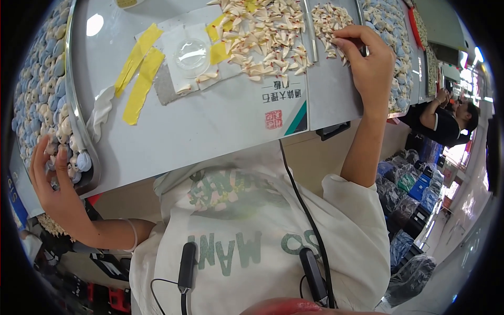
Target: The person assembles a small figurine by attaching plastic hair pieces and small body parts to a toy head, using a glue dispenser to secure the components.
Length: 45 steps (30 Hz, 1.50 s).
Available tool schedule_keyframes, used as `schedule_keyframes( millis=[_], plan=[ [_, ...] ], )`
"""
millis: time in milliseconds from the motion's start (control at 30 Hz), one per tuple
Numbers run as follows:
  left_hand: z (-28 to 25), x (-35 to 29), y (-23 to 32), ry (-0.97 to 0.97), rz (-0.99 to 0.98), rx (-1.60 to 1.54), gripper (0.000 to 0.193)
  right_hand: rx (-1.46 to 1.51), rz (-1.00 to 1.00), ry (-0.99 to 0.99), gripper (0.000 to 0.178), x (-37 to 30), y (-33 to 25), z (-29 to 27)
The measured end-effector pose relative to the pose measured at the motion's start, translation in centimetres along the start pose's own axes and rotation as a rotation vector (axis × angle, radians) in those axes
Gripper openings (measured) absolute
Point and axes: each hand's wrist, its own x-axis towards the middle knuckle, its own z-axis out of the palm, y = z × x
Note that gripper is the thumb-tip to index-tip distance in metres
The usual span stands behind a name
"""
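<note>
At the far left, my left hand (pixel 59 184) reaches over the corner of a metal-rimmed tray (pixel 73 94) filled with small blue and cream animal-like figures (pixel 44 73). Its fingers and thumb are curved and apart among the figures. My right hand (pixel 370 63) is at the upper right, thumb and forefinger pinched over a small heap of cream pointed pieces with red tips (pixel 331 21). The fingertips seem closed on one such piece, partly hidden by them. A larger spread of the same cream pieces (pixel 268 37) lies to the left of that heap.
A clear round disc (pixel 191 58) rests on a white sheet beside yellow tape strips (pixel 139 63). A crumpled white tissue (pixel 101 113) lies near the left tray. Another tray of blue and cream figures (pixel 399 63) stands right. A person (pixel 446 118) works farther right, near plastic-wrapped goods (pixel 404 194).
</note>
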Motion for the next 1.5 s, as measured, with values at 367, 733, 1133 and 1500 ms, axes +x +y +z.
schedule_keyframes(
  millis=[367,733,1133,1500],
  plan=[
    [0.4,-0.4,-2.8,0.028,-0.193,-0.209,0.032,0.003,0.026,0.084,0.009,0.2,0.8,-0.4],
    [1.0,-1.2,-1.7,0.188,-0.255,-0.528,0.026,0.510,0.202,0.124,0.013,-0.2,0.3,-0.7],
    [2.4,-2.0,2.4,0.373,0.065,-1.046,0.023,0.614,0.266,0.241,0.013,-2.9,2.4,-2.5],
    [6.1,-2.3,9.3,-0.318,-0.034,-1.882,0.032,0.520,0.237,0.313,0.012,-1.9,-2.7,0.7]
  ],
)
